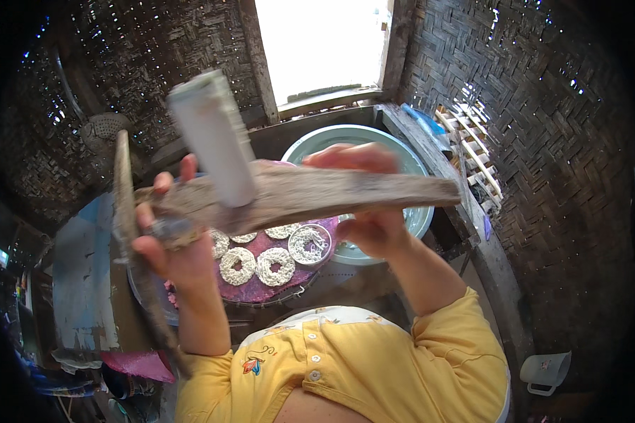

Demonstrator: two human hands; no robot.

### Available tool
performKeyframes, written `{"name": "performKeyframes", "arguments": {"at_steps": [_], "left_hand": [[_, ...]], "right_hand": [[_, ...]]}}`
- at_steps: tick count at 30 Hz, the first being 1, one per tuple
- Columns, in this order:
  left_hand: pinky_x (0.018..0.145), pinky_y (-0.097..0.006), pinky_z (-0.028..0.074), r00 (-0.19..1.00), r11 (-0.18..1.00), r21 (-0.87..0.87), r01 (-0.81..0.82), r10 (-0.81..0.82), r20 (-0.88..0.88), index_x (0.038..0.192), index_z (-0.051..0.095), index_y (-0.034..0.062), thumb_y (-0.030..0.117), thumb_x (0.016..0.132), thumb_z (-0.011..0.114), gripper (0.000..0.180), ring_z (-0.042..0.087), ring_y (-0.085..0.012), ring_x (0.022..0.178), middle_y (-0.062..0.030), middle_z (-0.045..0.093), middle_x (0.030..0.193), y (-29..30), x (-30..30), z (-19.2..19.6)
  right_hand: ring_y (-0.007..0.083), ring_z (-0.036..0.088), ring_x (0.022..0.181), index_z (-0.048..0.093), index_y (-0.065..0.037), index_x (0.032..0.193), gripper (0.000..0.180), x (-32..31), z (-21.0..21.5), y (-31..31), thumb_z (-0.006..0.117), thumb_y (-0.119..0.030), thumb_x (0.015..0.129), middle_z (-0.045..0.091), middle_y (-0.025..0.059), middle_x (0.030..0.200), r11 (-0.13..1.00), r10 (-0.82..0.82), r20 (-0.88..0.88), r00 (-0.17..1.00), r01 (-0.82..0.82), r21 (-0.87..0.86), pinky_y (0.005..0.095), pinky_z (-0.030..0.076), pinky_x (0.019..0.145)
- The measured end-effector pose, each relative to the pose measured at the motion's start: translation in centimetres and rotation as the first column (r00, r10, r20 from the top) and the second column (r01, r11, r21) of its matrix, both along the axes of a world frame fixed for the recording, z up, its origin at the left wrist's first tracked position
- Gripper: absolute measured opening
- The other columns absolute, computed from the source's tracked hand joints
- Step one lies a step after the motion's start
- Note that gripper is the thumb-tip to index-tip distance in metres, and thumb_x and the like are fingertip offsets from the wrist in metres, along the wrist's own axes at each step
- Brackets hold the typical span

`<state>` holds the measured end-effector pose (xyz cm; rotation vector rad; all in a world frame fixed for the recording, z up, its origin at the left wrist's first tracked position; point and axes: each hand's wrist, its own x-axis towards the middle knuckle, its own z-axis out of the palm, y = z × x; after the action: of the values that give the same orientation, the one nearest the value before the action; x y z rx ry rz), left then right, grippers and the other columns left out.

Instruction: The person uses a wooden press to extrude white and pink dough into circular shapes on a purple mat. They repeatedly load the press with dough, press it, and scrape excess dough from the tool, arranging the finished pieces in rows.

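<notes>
A long weathered wooden board (317, 196) is held up across the front of me, with a pale tube (212, 137) standing out from it. My left hand (183, 247) grips the board's left end, its fingers curled around the wood. Nearer the other end, my right hand (377, 229) is closed around the board, slightly blurred. A thin bent stick (125, 183) meets the board's left end. Beneath, several white ring-shaped cakes of strands (238, 266) lie on a purple sheet (261, 243). Beside them a clear round mould (309, 244) holds loose white strands.
A pale green basin (409, 158) stands behind the board, below a bright window opening (324, 46). A perforated skimmer (106, 127) hangs on the woven wall at left. Light wooden slats (476, 151) lie at right; a translucent mug (545, 370) is at lower right.
</notes>
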<state>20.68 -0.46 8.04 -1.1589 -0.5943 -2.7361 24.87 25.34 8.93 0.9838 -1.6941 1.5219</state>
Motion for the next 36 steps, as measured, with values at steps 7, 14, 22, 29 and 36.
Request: {"name": "performKeyframes", "arguments": {"at_steps": [7, 14, 22, 29, 36], "left_hand": [[0.106, -0.05, 0.029, 0.993, 0.989, 0.13, -0.068, 0.055, 0.105, 0.098, 0.054, 0.0152, 0.035, 0.083, 0.066, 0.028, 0.044, -0.0268, 0.12, -0.0064, 0.053, 0.121, -10.0, 2.6, -2.2], [0.106, -0.048, 0.03, 0.958, 0.967, 0.017, -0.256, 0.251, 0.142, 0.095, 0.056, 0.0105, 0.031, 0.082, 0.067, 0.027, 0.045, -0.0277, 0.119, -0.0104, 0.055, 0.117, -18.2, 7.8, -2.5], [0.108, -0.051, 0.027, 0.92, 0.926, 0.059, -0.374, 0.362, 0.152, 0.09, 0.059, 0.005, 0.025, 0.084, 0.065, 0.021, 0.041, -0.0339, 0.123, -0.0151, 0.054, 0.123, -22.0, 11.1, -3.1], [0.107, -0.053, 0.028, 0.825, 0.84, -0.051, -0.54, 0.541, 0.163, 0.091, 0.06, 0.0011, 0.023, 0.082, 0.065, 0.024, 0.029, -0.0387, 0.132, -0.0254, 0.032, 0.14, -20.6, 12.2, -2.1], [0.107, -0.054, 0.028, 0.735, 0.756, 0.005, -0.654, 0.634, 0.238, 0.094, 0.06, -0.0016, 0.02, 0.08, 0.067, 0.027, 0.024, -0.0411, 0.133, -0.0264, 0.028, 0.142, -20.2, 13.2, -1.9]], "right_hand": [[0.0265, 0.061, 0.102, 0.066, -0.004, 0.102, 0.052, -3.6, -13.8, 12.5, 0.059, -0.05, 0.078, 0.063, 0.0134, 0.109, 0.068, -0.973, 0.145, 0.177, -0.379, 0.923, 0.0394, 0.05, 0.08], [0.0306, 0.065, 0.077, 0.069, -0.002, 0.08, 0.02, -2.1, -13.8, 18.3, 0.052, -0.011, 0.075, 0.067, 0.0172, 0.079, 0.263, -0.888, 0.386, 0.249, -0.412, 0.872, 0.038, 0.052, 0.071], [0.0226, 0.065, 0.078, 0.059, -0.024, 0.104, 0.03, -7.4, -10.8, 21.5, 0.051, -0.005, 0.082, 0.064, 0.0041, 0.084, -0.237, -0.544, -0.174, 0.821, 0.048, 0.97, 0.0344, 0.051, 0.063], [0.0205, 0.065, 0.083, 0.06, -0.021, 0.099, 0.023, -13.0, -16.0, 20.5, 0.052, -0.008, 0.082, 0.065, 0.0024, 0.085, -0.353, -0.39, -0.12, 0.913, -0.028, 0.935, 0.0339, 0.051, 0.064], [0.0231, 0.064, 0.09, 0.058, -0.021, 0.107, 0.036, -10.7, -17.9, 21.1, 0.052, -0.004, 0.076, 0.065, 0.0041, 0.095, -0.268, -0.472, 0.106, 0.875, -0.257, 0.928, 0.0358, 0.051, 0.07]]}}
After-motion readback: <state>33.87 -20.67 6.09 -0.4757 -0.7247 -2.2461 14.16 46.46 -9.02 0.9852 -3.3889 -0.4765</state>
